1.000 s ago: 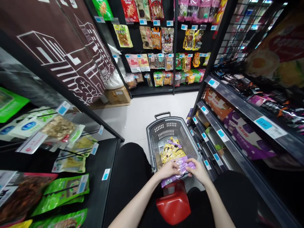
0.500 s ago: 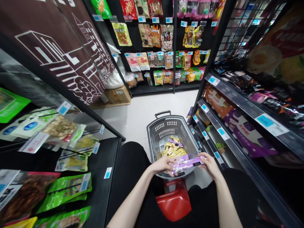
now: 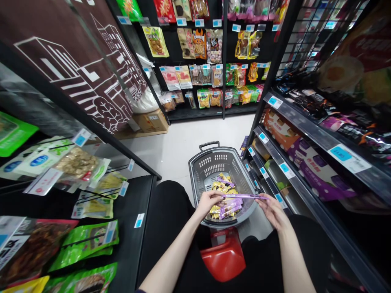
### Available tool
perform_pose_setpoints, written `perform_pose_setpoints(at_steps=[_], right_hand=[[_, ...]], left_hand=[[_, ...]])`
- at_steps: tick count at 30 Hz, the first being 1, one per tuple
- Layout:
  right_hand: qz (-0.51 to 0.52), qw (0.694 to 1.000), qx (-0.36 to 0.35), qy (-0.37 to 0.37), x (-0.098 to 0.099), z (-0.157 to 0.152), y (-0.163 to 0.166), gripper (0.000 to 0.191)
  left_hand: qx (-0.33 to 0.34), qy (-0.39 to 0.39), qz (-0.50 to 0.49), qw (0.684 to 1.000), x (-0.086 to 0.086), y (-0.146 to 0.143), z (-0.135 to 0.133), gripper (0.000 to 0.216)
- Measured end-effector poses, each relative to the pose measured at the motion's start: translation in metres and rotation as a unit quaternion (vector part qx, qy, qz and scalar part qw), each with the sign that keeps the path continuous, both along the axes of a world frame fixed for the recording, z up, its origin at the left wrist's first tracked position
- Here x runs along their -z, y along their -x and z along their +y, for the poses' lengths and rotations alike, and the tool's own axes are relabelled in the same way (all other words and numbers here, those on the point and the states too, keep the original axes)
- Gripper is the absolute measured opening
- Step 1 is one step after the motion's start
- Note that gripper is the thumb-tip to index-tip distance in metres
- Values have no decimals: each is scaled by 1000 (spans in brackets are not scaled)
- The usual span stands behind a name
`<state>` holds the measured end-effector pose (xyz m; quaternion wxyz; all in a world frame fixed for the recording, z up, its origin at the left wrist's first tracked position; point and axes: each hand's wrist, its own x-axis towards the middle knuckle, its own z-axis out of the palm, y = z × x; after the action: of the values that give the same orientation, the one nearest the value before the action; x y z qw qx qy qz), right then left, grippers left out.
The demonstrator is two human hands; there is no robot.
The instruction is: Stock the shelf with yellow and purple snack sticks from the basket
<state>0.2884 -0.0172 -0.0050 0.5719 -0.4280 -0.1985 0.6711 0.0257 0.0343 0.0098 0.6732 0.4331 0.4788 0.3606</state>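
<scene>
A slim purple snack packet (image 3: 241,196) is stretched level between my hands, its thin edge toward me. My left hand (image 3: 210,202) pinches one end and my right hand (image 3: 273,209) pinches the other. Below it stands a grey plastic shopping basket (image 3: 195,173) with slotted walls. Inside the basket lies a loose heap of yellow packets (image 3: 217,187), along with several purple packets (image 3: 230,206) nearer to me. The held packet is above the heap and hides part of it.
Shelves with boxed goods (image 3: 317,171) and black packets rise close on my right. Hanging snack bags (image 3: 88,162) and a dark shelf are on the left. A red object (image 3: 224,256) is between my knees. Pale floor (image 3: 180,150) shows beyond the basket, before a rear snack rack (image 3: 195,112).
Both hands have turned the purple packet from its broad face to its thin edge and raised it slightly. More of the purple packets in the basket now show.
</scene>
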Motion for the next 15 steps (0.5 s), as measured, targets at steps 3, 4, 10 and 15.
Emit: perform_pose_setpoints(at_steps=[3, 4, 10, 15], right_hand=[[-95, 995, -8, 18, 5, 2, 2, 31], [-143, 989, -2, 21, 7, 3, 3, 31], [-407, 911, 59, -13, 18, 11, 3, 42], [-479, 877, 46, -11, 23, 16, 6, 43]], left_hand=[[-21, -40, 76, 996, 3, -2, 0, 29], [-20, -46, 88, 995, 5, -2, 0, 28], [18, -50, 160, 986, 14, -6, -1, 29], [70, -33, 236, 969, 18, -10, -2, 30]])
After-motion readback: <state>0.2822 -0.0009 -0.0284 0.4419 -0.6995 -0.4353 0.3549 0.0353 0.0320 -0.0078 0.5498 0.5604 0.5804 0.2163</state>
